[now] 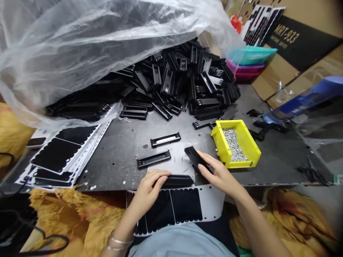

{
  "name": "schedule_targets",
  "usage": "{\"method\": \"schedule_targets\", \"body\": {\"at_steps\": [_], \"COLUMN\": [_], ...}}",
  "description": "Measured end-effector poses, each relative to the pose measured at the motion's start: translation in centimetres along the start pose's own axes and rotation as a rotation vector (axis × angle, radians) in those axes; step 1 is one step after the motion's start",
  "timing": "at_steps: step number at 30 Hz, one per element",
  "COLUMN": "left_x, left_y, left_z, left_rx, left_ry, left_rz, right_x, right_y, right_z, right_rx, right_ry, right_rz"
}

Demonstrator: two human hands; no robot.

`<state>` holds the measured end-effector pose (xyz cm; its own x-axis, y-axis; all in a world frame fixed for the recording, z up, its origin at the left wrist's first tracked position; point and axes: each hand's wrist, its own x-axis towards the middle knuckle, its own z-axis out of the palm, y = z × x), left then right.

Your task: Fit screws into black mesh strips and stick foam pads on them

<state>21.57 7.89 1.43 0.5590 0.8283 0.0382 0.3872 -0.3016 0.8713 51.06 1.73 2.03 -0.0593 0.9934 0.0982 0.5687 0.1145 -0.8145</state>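
Observation:
My left hand (152, 187) is closed on the left end of a long black plastic strip (179, 180), which lies at the table's front edge. Held at a slant in my right hand (218, 175) is a black plastic piece (192, 155) with a perforated end; its lower part is hidden by my fingers. Beyond my hands lie two black channel-shaped pieces, a nearer one (153, 159) and a farther one (158, 141) with a white strip inside. A pale sheet (175, 157) is under this work area.
A yellow bin (252, 151) of small metal parts stands right of my right hand. Behind is a heap of black plastic pieces (168, 78), partly under clear plastic film (107, 39). Sticker sheets (56, 151) are stacked at left; another sticker sheet (211, 205) lies over my lap.

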Motion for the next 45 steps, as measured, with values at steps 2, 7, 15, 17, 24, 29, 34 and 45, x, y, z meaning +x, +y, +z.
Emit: {"method": "schedule_targets", "body": {"at_steps": [2,7,15,17,24,29,34,45], "left_x": [0.4,1.0,-0.1,-0.5,0.7,2.8,3.9,2.0], "left_y": [-0.5,-1.6,-1.4,-1.4,-4.2,-4.0,-2.7,-1.7], "left_z": [1.8,2.0,1.8,0.5,-4.7,-4.3,-3.1,2.1], "left_rx": [0.079,0.158,0.224,0.272,0.351,0.193,0.154,0.355], "left_ry": [0.138,0.169,0.164,0.236,0.295,0.09,-0.044,0.077], "left_rz": [0.051,0.135,0.176,0.132,0.034,0.021,0.018,0.139], "right_x": [0.1,-1.0,-3.1,-3.1,-3.4,-2.8,-2.5,14.3], "right_y": [0.1,-1.0,-2.8,-2.1,0.0,-0.8,-1.4,-2.0], "right_z": [0.1,-0.7,3.1,3.4,2.5,5.3,5.2,3.4], "right_rx": [-0.005,0.173,0.402,0.283,-0.115,-0.261,-0.301,-0.519], "right_ry": [0.031,0.241,0.129,0.145,0.16,0.284,0.276,-0.207], "right_rz": [0.025,0.073,-0.054,-0.097,-0.157,-0.214,-0.207,-0.179]}}
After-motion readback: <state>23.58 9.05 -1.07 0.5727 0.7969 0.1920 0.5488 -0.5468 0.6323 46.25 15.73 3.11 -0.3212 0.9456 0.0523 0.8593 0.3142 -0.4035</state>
